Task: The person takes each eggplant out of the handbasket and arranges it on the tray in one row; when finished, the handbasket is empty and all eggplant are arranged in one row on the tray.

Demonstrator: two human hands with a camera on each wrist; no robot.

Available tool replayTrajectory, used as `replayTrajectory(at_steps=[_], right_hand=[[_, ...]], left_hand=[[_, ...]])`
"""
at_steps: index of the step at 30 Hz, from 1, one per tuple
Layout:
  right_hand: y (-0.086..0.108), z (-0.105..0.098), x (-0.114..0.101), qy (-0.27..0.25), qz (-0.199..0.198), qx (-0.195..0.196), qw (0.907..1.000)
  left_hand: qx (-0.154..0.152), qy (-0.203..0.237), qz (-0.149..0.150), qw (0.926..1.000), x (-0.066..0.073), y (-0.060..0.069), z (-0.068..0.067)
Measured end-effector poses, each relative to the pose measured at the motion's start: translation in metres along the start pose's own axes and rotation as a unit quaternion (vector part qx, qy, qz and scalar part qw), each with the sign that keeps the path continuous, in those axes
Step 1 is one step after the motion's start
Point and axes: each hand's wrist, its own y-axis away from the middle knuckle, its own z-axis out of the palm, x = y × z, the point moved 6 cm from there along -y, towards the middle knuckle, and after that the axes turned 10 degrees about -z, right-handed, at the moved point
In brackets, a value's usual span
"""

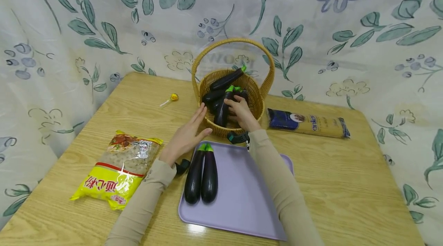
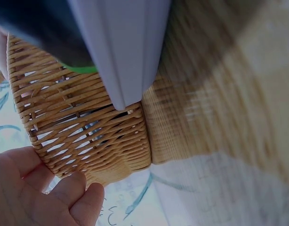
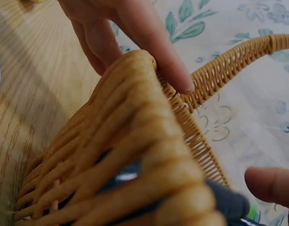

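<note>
A woven wicker basket point(image 1: 257, 103) with a tall arched handle holds several dark eggplants, one of them a leaning eggplant point(image 1: 221, 113) near the front. My right hand point(image 1: 242, 114) reaches in over the front rim, its fingers among the eggplants; how they lie on them is partly hidden. Seen in the right wrist view, its thumb point(image 3: 271, 186) extends apart from a green-capped eggplant. The left hand point(image 1: 187, 135) rests its fingers on the basket's left rim, thumb spread away. In the left wrist view these fingers point(image 2: 71, 188) lie against the wicker.
Before the basket lies a lilac tray point(image 1: 238, 184) bearing two eggplants point(image 1: 202, 176) side by side. A yellow pasta bag point(image 1: 119, 169) is at left, a lollipop point(image 1: 174, 97) behind it. Right of the basket lies a long spaghetti pack point(image 1: 308, 123). Patterned cloth point(image 1: 221, 7) hangs behind the table.
</note>
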Motion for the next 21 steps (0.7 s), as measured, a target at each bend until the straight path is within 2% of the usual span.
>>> replayTrajectory(at_steps=[5,9,14,18,21], right_hand=[[-0.002,0.008,0.002,0.033,0.022,-0.055,0.9977],[-0.001,0.017,0.004,0.056,0.033,-0.117,0.9909],[0.001,0.026,0.007,0.065,0.039,-0.172,0.9822],[0.002,0.031,0.009,0.092,0.039,-0.206,0.9734],[0.003,0.031,0.008,0.097,0.04,-0.208,0.9725]], left_hand=[[-0.002,-0.003,-0.003,1.0,-0.001,0.0,0.0],[-0.003,-0.002,-0.005,1.0,-0.002,-0.001,0.0],[-0.008,0.0,-0.01,0.9999,-0.003,0.0,0.0],[-0.01,-0.001,-0.012,0.9999,-0.003,0.0,0.0],[-0.011,0.0,-0.011,0.9999,-0.002,0.0,0.0]])
